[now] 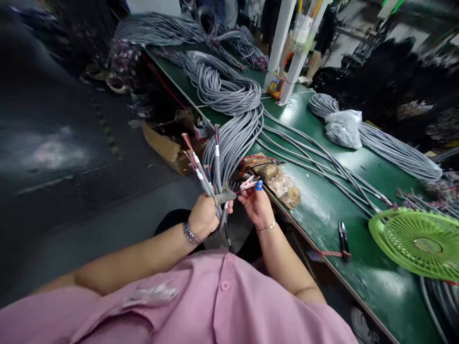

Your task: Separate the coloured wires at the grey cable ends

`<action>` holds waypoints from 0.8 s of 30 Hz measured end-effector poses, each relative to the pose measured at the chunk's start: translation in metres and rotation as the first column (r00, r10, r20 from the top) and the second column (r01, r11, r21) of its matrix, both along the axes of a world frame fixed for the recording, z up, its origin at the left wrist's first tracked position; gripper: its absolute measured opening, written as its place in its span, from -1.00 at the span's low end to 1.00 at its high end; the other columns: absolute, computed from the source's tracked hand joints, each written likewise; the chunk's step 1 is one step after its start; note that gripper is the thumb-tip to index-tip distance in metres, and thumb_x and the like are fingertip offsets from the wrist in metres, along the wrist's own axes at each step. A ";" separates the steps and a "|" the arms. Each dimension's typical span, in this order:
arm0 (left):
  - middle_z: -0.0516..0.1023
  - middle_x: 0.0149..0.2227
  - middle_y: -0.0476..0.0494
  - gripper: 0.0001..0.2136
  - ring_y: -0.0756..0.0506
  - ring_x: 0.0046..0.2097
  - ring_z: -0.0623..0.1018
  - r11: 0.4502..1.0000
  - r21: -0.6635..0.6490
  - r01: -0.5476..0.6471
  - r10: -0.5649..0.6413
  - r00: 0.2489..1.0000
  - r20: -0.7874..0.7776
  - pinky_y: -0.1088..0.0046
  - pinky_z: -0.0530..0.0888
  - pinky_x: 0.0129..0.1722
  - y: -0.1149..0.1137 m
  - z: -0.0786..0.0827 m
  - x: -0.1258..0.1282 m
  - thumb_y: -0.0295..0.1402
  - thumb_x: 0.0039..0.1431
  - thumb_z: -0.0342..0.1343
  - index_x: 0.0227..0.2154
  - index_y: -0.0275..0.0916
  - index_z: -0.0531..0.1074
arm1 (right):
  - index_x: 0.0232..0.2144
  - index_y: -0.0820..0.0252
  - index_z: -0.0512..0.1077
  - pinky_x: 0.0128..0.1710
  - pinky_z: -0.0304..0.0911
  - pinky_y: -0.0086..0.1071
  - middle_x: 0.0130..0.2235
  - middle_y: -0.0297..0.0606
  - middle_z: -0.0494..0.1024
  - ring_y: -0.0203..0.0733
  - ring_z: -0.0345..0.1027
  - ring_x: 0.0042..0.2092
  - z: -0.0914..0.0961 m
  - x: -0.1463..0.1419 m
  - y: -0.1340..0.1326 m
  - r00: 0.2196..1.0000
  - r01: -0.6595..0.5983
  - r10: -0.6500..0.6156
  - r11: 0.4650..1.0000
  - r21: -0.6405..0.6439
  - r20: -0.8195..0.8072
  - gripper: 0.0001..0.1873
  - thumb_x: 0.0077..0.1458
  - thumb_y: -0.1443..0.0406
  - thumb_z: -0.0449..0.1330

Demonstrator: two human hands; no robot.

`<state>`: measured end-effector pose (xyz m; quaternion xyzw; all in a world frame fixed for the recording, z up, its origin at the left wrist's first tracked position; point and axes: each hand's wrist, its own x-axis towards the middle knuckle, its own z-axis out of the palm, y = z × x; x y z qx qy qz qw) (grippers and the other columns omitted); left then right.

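Note:
My left hand is closed round a bundle of grey cables whose stripped ends fan out into thin coloured wires. One cable end sticks out sideways from the fist toward my right hand. My right hand is closed on a small pink clip-like tool with a blue tip, held right at the coloured wires of that cable end. Both hands hover just off the left edge of the green table.
Long grey cable coils run down the table. A wooden block lies near my hands. Small black snips lie on the table, beside a green fan grille. A plastic bag rests on another coil. White posts stand behind. A cardboard box sits on the floor.

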<state>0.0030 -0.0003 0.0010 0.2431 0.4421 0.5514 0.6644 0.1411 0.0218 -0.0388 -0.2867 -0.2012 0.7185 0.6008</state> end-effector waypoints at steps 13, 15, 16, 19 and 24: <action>0.44 -0.68 -0.03 -0.85 0.02 -0.66 0.40 1.000 0.008 -0.010 0.010 1.000 -0.020 0.53 0.30 -0.68 0.006 -0.015 0.003 -0.40 -0.22 0.31 -0.58 -0.36 0.47 | -0.28 0.18 0.53 -0.35 0.36 -0.53 -0.32 -0.35 0.61 -0.38 0.43 -0.36 -0.001 -0.008 0.006 0.993 0.059 -0.064 0.997 -0.057 -0.095 -0.73 0.09 0.10 0.28; 0.43 -0.68 -0.03 -0.84 0.02 -0.66 0.39 1.000 0.008 -0.007 0.007 1.000 -0.024 0.52 0.30 -0.68 0.004 -0.013 0.003 -0.39 -0.22 0.31 -0.59 -0.36 0.46 | -0.27 0.18 0.52 -0.36 0.36 -0.51 -0.33 -0.36 0.60 -0.38 0.41 -0.39 0.000 -0.008 0.005 0.994 0.049 -0.054 0.997 -0.057 -0.095 -0.69 0.11 0.06 0.26; 0.43 -0.69 -0.03 -0.84 0.02 -0.66 0.39 1.000 0.009 -0.007 0.008 1.000 -0.024 0.52 0.31 -0.68 0.004 -0.012 0.002 -0.39 -0.23 0.31 -0.59 -0.36 0.46 | -0.27 0.17 0.52 -0.37 0.36 -0.50 -0.34 -0.36 0.60 -0.38 0.41 -0.39 0.001 -0.008 0.004 0.994 0.041 -0.047 0.998 -0.057 -0.096 -0.67 0.11 0.03 0.24; 0.42 -0.68 -0.03 -0.83 0.02 -0.65 0.39 1.000 0.011 -0.012 0.012 1.000 -0.003 0.51 0.32 -0.67 0.000 -0.009 0.000 -0.38 -0.23 0.33 -0.59 -0.35 0.45 | -0.26 0.16 0.51 -0.37 0.36 -0.47 -0.34 -0.35 0.59 -0.36 0.40 -0.39 0.004 -0.005 0.001 0.996 0.023 -0.028 0.998 -0.061 -0.085 -0.63 0.12 -0.01 0.20; 0.45 -0.64 -0.01 -0.80 0.03 -0.62 0.40 0.999 0.007 -0.038 0.037 0.998 0.044 0.52 0.35 -0.63 -0.003 -0.006 -0.006 -0.37 -0.22 0.35 -0.53 -0.34 0.47 | -0.28 0.17 0.50 -0.38 0.34 -0.49 -0.40 -0.38 0.54 -0.38 0.35 -0.43 0.008 -0.003 -0.002 0.998 0.057 -0.057 0.998 -0.040 0.011 -0.75 0.09 0.11 0.26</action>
